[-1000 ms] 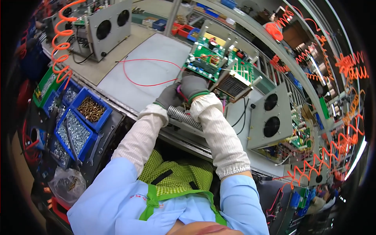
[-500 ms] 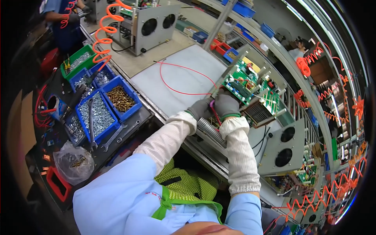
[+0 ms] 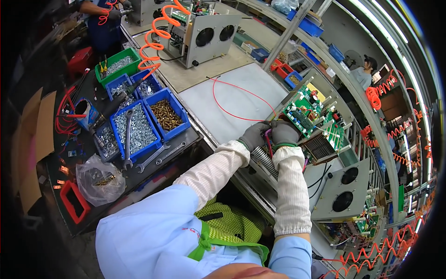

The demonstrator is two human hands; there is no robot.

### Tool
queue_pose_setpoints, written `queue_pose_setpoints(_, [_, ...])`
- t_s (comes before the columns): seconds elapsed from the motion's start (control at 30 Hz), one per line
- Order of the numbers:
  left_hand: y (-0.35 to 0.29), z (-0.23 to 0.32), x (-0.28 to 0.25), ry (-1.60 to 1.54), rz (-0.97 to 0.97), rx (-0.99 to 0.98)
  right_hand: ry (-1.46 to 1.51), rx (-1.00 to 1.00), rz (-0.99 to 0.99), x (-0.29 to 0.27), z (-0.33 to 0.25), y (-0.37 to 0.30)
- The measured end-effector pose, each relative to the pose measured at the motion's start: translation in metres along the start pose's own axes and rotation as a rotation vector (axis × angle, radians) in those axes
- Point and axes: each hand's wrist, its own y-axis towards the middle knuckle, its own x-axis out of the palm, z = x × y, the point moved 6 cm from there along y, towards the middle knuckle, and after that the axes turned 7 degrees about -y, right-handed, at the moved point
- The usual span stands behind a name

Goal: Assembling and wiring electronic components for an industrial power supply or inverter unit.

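Note:
My left hand (image 3: 254, 136), in a grey glove, is closed at the fingertips on a thin red wire (image 3: 242, 88). Right beside it, my gloved right hand (image 3: 284, 134) is also closed around the wire by the edge of a unit with green circuit boards (image 3: 302, 114); its fingertips are partly hidden. The wire loops out from the hands over the white work surface. Below the boards sits a dark finned heatsink (image 3: 321, 148). Thicker red and pink leads (image 3: 268, 142) run down between my hands, next to a grey corrugated hose (image 3: 265, 162).
To the left, blue bins hold silvery fasteners (image 3: 134, 132) and brass-coloured screws (image 3: 166, 115). Wrenches (image 3: 153, 158) and a plastic bag (image 3: 100, 179) lie nearby. Grey fan panels (image 3: 341, 188) stand at right. An orange coiled hose (image 3: 155, 42) hangs ahead; a co-worker's arm (image 3: 95, 8) shows beyond.
The whole view has shifted, so the scene sits further right and slightly lower. My hands stay together at the wire beside the boards, with the left one's fingers drawn closer to the right.

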Motion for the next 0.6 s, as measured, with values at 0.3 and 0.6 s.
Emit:
queue_pose_setpoints(0.3, [-0.006,-0.01,0.0,0.218,0.0,-0.029,0.155,0.074,0.004,-0.019,0.007,-0.024])
queue_pose_setpoints(0.6, [0.008,-0.063,-0.009,-0.917,0.274,-0.592,2.3,0.382,0.577,0.009,0.158,-0.128])
